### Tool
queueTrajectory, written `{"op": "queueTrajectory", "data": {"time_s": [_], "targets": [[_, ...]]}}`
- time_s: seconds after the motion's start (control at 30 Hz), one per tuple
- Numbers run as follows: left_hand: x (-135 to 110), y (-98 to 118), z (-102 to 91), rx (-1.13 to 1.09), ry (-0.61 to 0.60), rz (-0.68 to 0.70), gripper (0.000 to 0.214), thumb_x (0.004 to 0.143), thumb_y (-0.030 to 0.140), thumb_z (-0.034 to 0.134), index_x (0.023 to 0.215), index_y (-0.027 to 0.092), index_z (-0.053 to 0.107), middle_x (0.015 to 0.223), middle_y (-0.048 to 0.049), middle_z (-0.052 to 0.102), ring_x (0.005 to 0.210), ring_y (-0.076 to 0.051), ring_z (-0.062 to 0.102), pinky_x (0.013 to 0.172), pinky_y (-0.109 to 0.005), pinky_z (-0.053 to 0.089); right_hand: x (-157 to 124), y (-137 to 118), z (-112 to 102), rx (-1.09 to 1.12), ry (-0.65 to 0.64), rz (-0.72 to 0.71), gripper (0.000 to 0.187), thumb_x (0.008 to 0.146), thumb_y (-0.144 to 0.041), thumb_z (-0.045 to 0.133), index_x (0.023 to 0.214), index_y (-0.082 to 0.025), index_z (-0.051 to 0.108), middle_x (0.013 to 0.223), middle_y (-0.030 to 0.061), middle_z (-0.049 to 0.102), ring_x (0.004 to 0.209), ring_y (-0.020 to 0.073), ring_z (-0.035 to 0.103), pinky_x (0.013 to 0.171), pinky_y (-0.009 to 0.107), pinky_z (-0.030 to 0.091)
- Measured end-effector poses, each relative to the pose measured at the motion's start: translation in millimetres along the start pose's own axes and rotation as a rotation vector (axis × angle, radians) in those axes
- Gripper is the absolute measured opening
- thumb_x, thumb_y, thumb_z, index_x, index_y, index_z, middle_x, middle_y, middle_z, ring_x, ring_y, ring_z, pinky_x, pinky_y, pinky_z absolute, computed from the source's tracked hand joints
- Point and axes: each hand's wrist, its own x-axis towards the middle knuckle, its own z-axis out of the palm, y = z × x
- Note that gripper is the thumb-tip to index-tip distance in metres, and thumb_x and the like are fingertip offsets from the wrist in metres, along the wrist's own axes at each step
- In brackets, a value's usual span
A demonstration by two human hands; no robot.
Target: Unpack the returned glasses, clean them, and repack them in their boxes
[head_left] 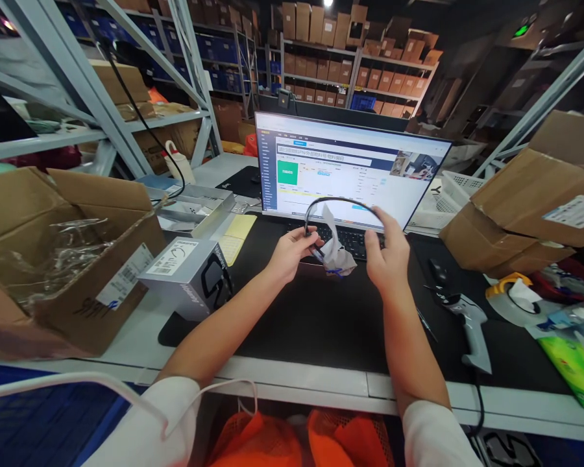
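Note:
A thin black cable (343, 200) arches between my two hands, in front of the monitor. My left hand (292, 253) is closed in a pinch on its left end. My right hand (388, 250) grips the other side of the arc between thumb and fingers; its fingertips are partly hidden. From the cable near my left hand hangs a crumpled whitish wrapper (339, 261) with a bit of blue at its lower edge. Whether it is paper or plastic I cannot tell. Behind it lies a black keyboard (355, 243), partly covered by my hands.
A monitor (331, 165) stands ahead. To the left are an open cardboard box (78, 311) with clear plastic and a grey product box (178, 285). On the right lie a barcode scanner (470, 324), a mouse (437, 272), a tape roll (513, 298) and stacked cartons (511, 214).

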Motion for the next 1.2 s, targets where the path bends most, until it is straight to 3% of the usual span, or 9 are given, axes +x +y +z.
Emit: {"op": "queueTrajectory", "data": {"time_s": [0.1,0.2,0.43,0.57,0.7,0.8,0.9,1.03,1.2], "targets": [[2.5,3.3,-1.3,-0.060,0.042,0.017,0.044,0.065,0.035,0.091,0.097,0.014,0.069,0.080,-0.0037,0.073,0.078,-0.016,0.072,0.073,-0.027,0.054,-2.4,-4.3,10.6,0.002,-0.200,0.001,0.040,0.099,-0.028,0.048,0.134,-0.019,0.063,0.131,0.0136,0.069,0.125,0.0297,0.062,0.111,0.050,0.046],[4.6,7.5,-2.6,-0.135,0.033,0.027,0.041,0.067,0.032,0.090,0.096,0.014,0.068,0.081,-0.0034,0.074,0.077,-0.015,0.072,0.073,-0.027,0.056,-4.8,-8.3,19.2,0.045,-0.397,-0.047,0.034,0.096,-0.025,0.050,0.123,-0.020,0.071,0.137,0.0112,0.066,0.132,0.0282,0.058,0.114,0.049,0.044],[9.5,17.4,-4.7,-0.347,0.077,0.038,0.019,0.086,0.034,0.074,0.088,0.017,0.065,0.077,-0.0009,0.073,0.071,-0.014,0.072,0.075,-0.029,0.058,2.6,18.0,9.7,0.088,-0.248,0.169,0.030,0.093,-0.026,0.052,0.112,-0.020,0.075,0.123,0.0088,0.073,0.119,0.0248,0.066,0.109,0.042,0.049],[10.5,25.6,-6.2,-0.379,0.085,0.059,0.023,0.095,0.037,0.064,0.082,0.019,0.062,0.072,0.0012,0.070,0.070,-0.014,0.072,0.079,-0.030,0.059,2.5,55.4,21.6,-0.071,-0.452,0.406,0.031,0.090,-0.027,0.056,0.114,-0.019,0.075,0.125,0.0110,0.073,0.122,0.0292,0.064,0.111,0.045,0.045],[8.8,29.5,-6.7,-0.400,0.020,0.019,0.030,0.098,0.040,0.058,0.077,0.019,0.059,0.067,0.0021,0.067,0.071,-0.016,0.072,0.080,-0.033,0.059,-8.2,77.1,56.6,-0.061,-0.578,0.482,0.031,0.086,-0.023,0.061,0.113,-0.020,0.076,0.124,0.0094,0.074,0.117,0.0245,0.067,0.107,0.036,0.047],[6.7,29.5,-6.1,-0.408,-0.028,0.012,0.027,0.098,0.039,0.059,0.080,0.019,0.062,0.076,-0.0005,0.070,0.078,-0.017,0.073,0.081,-0.034,0.059,-17.0,83.5,79.5,-0.064,-0.570,0.575,0.033,0.088,-0.030,0.060,0.114,-0.018,0.075,0.114,0.0117,0.076,0.105,0.0232,0.071,0.095,0.033,0.052],[4.2,28.7,-4.0,-0.378,-0.026,0.000,0.028,0.095,0.044,0.063,0.087,0.018,0.067,0.090,-0.0044,0.075,0.085,-0.017,0.072,0.084,-0.032,0.058,-21.7,85.3,88.2,-0.078,-0.539,0.651,0.029,0.085,-0.036,0.062,0.100,-0.016,0.077,0.096,0.0126,0.077,0.088,0.0247,0.070,0.084,0.034,0.052],[2.6,28.1,-1.9,-0.318,-0.051,-0.003,0.033,0.086,0.051,0.074,0.083,0.018,0.068,0.090,-0.0056,0.075,0.084,-0.018,0.071,0.081,-0.032,0.058,-20.5,79.4,84.7,0.011,-0.475,0.626,0.024,0.082,-0.038,0.059,0.080,-0.019,0.072,0.076,0.0045,0.073,0.072,0.0194,0.063,0.071,0.029,0.048],[5.6,30.3,-6.7,-0.312,-0.039,0.032,0.037,0.081,0.052,0.078,0.074,0.019,0.062,0.085,-0.0051,0.071,0.087,-0.019,0.069,0.079,-0.032,0.057,-2.2,68.8,60.6,0.097,-0.203,0.579,0.022,0.084,-0.035,0.049,0.079,-0.019,0.062,0.076,0.0012,0.066,0.074,0.0167,0.058,0.070,0.027,0.046]]}}
